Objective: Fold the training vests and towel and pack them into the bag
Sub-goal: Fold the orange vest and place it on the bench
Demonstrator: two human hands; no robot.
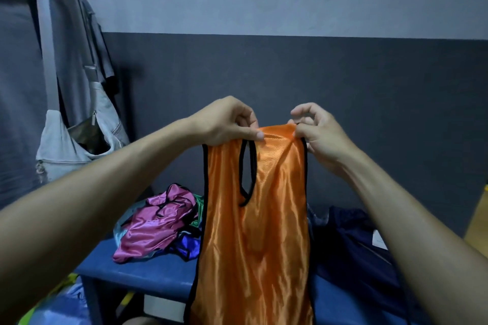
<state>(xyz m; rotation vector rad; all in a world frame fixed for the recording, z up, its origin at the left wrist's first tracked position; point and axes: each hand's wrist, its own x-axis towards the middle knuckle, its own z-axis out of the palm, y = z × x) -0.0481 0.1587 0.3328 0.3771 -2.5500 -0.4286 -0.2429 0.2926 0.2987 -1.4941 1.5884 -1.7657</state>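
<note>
Both bare forearms stretched forward, raised. Left hand [227, 121] pinching, thumb pressed against curled fingers. Right hand [317, 129] close beside, fingertips bunched, pinching too, wrist bent slightly.

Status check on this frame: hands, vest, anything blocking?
Left hand and right hand both pinch orange vest at top, hanging upright. Unfolded vests heaped on blue bench. Nothing blocking.

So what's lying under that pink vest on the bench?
Under the pink vest peek green and purple vests on the blue bench; anything deeper is covered.
</note>
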